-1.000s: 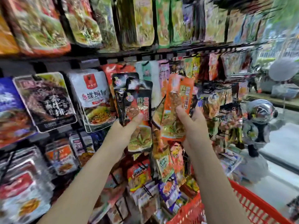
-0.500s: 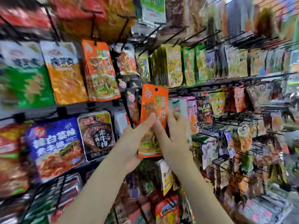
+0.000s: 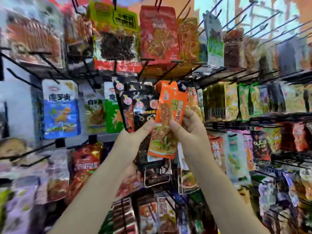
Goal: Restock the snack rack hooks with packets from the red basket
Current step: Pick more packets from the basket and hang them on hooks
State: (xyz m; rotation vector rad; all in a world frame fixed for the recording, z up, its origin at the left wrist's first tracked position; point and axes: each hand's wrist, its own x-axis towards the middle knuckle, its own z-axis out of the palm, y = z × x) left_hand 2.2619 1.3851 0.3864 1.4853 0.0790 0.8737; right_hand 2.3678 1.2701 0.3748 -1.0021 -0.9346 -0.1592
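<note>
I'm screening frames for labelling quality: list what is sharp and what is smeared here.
Head view: the orange foil snack packet and both hands, left hand and right hand, are fairly sharp; the hanging packets toward the edges are smeared and blocky; the black wire hooks at upper right fan out from wide-angle distortion.

orange glossy plastic snack packet: shiny, crinkly film. thin black metal wire rack hooks: matt finish. neighbouring black foil-look packets: glossy too.

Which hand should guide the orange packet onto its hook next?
Probably right. The right hand pinches the orange packet with fingers behind it. The left hand also holds black packets, so it is less free.
</note>
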